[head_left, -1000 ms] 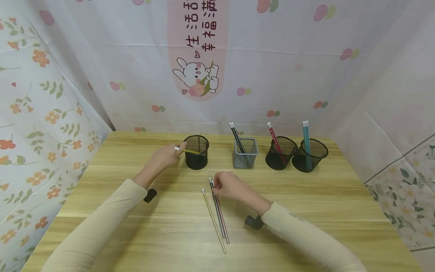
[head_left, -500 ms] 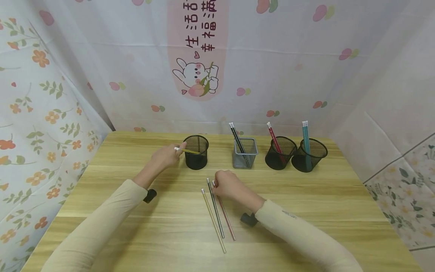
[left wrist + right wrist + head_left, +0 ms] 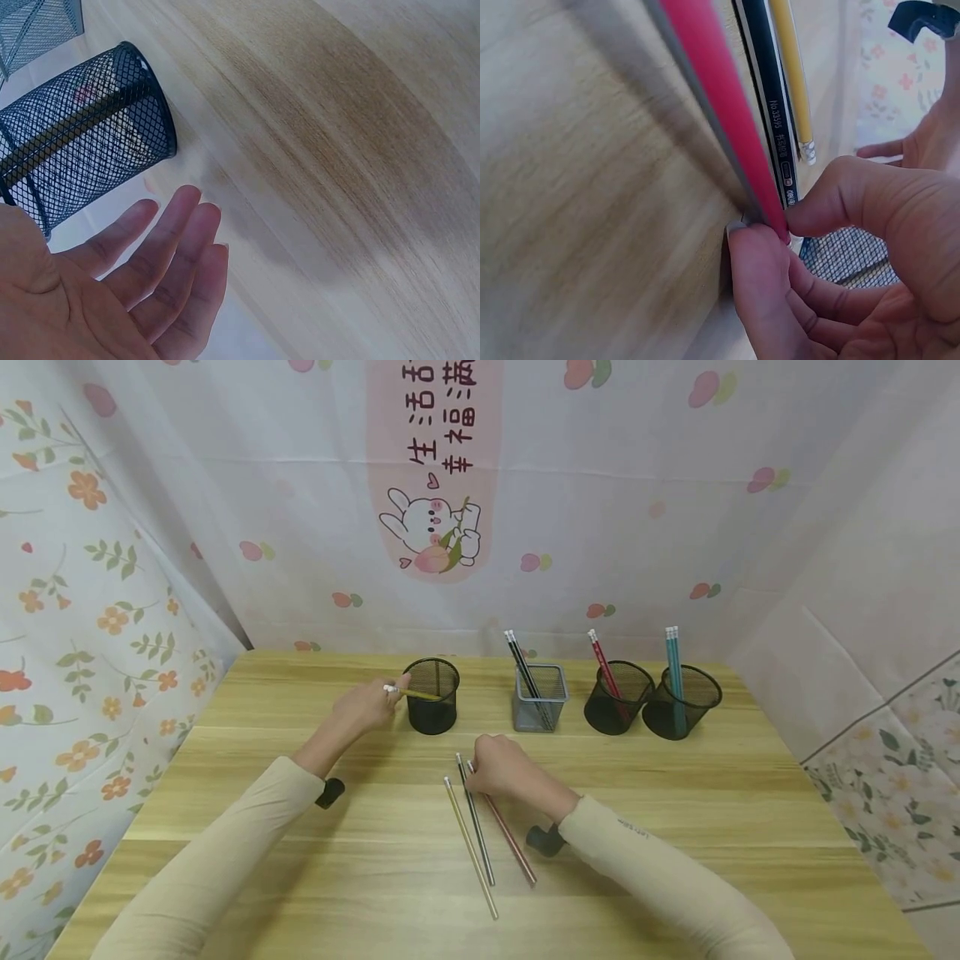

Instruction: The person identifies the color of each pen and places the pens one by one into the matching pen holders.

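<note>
My right hand (image 3: pixel 510 768) pinches a red pencil (image 3: pixel 727 112) near its eraser end, between thumb and forefinger. The red pencil slants over the table, its far end swung out to the right. Just left of it lie a black pencil (image 3: pixel 476 822) and a yellow pencil (image 3: pixel 471 852). My left hand (image 3: pixel 369 703) is at the left side of a round black mesh pen cup (image 3: pixel 432 714), its fingers (image 3: pixel 176 262) loosely extended. A yellow pencil (image 3: pixel 420 695) leans in that cup, white end over the rim by the hand. The left thumb's contact is hidden.
Along the back stand a grey square mesh holder (image 3: pixel 534 714) with black pencils, a black cup (image 3: pixel 609 718) with red pencils, and another black cup (image 3: pixel 667 722) with teal pencils. A printed curtain (image 3: pixel 600 510) hangs behind the wooden table (image 3: pixel 337 877).
My right hand has drawn the red pencil away from the black one, its lower end swinging right. The black pencil's top shifted slightly left at first. My left hand stays at the cup.
</note>
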`<act>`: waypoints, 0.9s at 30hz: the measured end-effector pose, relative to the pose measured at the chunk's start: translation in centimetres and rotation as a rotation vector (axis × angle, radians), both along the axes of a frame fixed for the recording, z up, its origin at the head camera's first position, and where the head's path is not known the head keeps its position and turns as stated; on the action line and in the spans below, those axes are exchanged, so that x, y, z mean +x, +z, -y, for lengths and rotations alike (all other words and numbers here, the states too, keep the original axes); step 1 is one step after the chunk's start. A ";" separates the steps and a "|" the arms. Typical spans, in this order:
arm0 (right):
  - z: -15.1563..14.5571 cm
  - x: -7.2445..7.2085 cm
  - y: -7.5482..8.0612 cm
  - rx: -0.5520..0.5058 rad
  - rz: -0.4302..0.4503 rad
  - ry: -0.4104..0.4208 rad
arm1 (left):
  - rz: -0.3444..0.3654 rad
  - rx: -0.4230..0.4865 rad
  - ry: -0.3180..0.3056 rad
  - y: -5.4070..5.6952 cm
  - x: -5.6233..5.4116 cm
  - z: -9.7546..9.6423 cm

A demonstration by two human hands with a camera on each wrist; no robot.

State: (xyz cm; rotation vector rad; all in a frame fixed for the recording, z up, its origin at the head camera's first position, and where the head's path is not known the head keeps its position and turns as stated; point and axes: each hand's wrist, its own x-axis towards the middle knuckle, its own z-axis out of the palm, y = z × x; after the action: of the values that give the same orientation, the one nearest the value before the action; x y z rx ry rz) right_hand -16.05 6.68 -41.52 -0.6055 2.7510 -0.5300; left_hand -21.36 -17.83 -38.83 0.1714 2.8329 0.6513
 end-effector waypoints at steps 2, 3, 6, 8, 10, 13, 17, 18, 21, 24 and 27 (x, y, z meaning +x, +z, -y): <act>-0.1 0.0 0.0 0.005 0.009 0.000 | 0.002 -0.003 -0.001 0.1 0.0 0.0; -0.2 -0.1 0.0 0.002 0.017 0.000 | 0.002 -0.004 -0.002 0.1 0.0 0.0; -0.5 0.0 -0.1 -0.021 0.044 0.001 | 0.000 -0.001 -0.003 0.1 0.1 -0.1; -0.7 -0.1 -0.1 -0.042 0.061 0.007 | -0.002 -0.001 -0.002 0.1 0.1 -0.1; -0.9 -0.1 -0.1 -0.065 0.080 0.017 | -0.002 0.003 0.002 0.1 0.1 -0.1; -1.4 0.0 0.2 -0.115 0.121 0.027 | 0.001 0.004 0.008 0.1 0.1 -0.1; -2.0 0.0 0.9 -0.182 0.124 0.042 | 0.009 0.002 0.009 0.1 0.1 0.0; -2.2 -0.1 1.0 -0.195 0.119 0.046 | 0.010 0.001 0.009 0.1 0.1 0.0; -2.8 -0.1 1.4 -0.230 0.120 0.046 | 0.014 -0.001 0.010 0.1 0.1 0.0; -3.5 -0.1 1.8 -0.265 0.136 0.036 | 0.014 -0.002 0.012 0.2 0.2 -0.1; -4.0 -0.1 2.2 -0.294 0.132 0.032 | 0.012 -0.003 0.012 0.3 0.3 -0.1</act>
State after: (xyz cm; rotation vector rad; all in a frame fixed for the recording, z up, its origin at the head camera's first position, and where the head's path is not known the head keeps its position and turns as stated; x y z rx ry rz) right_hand -16.13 10.66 -39.29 -0.6524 2.5545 -0.9412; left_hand -21.10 -17.71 -38.53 0.1496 2.8250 0.6485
